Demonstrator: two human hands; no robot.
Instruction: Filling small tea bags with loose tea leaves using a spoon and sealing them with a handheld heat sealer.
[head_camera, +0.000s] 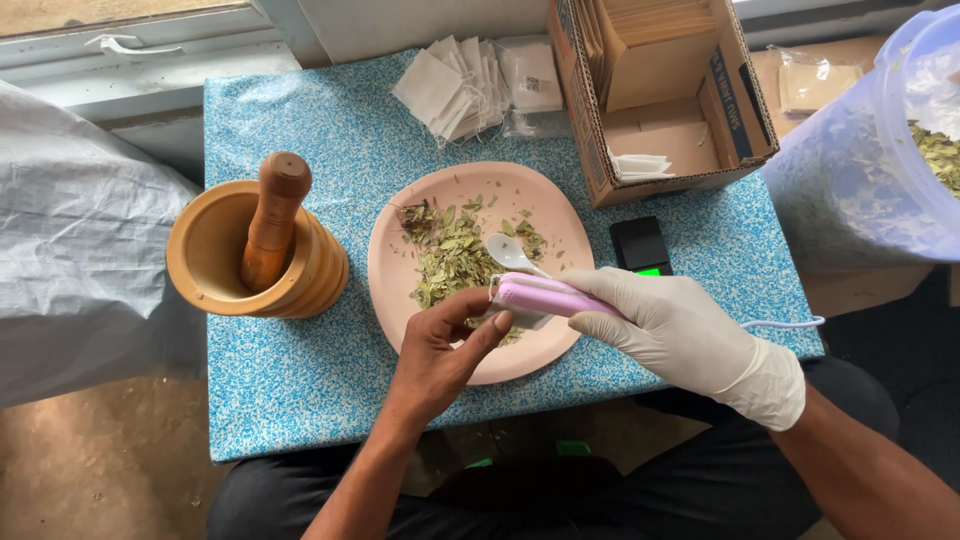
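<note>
A person sits at a small table (300, 380) covered in blue patterned cloth, with a pink plate (400, 270) at its centre. Left of the plate stands a wooden mortar (215, 255) with its pestle (272, 220) leaning inside; beyond the plate's far right edge sits an open cardboard box (690, 150). Over the plate's near rim, the gloved right hand (680, 330) grips a pink handheld sealer (545, 295), fingers wrapped around it. The bare left hand (440, 350) pinches a small white bag (520, 320) at the sealer's tip. Dried leaves (450, 255) and a white spoon (510, 252) lie on the plate.
</note>
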